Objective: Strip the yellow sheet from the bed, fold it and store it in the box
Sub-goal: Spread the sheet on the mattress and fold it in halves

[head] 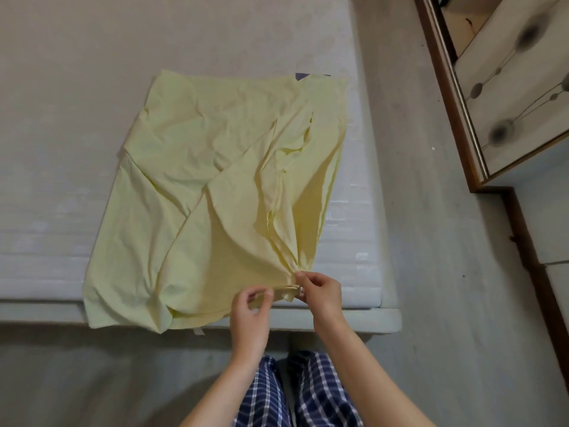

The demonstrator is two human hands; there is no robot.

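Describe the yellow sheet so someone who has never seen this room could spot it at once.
Start at the big grey bed that fills the left of the view. On its near right corner lies the yellow sheet, crumpled and roughly folded, its near edge pinched by the left hand and right hand. It is the only yellow thing in view.

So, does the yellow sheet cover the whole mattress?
No, the yellow sheet lies folded and rumpled on only one part of the mattress, whose surface shows bare around it.
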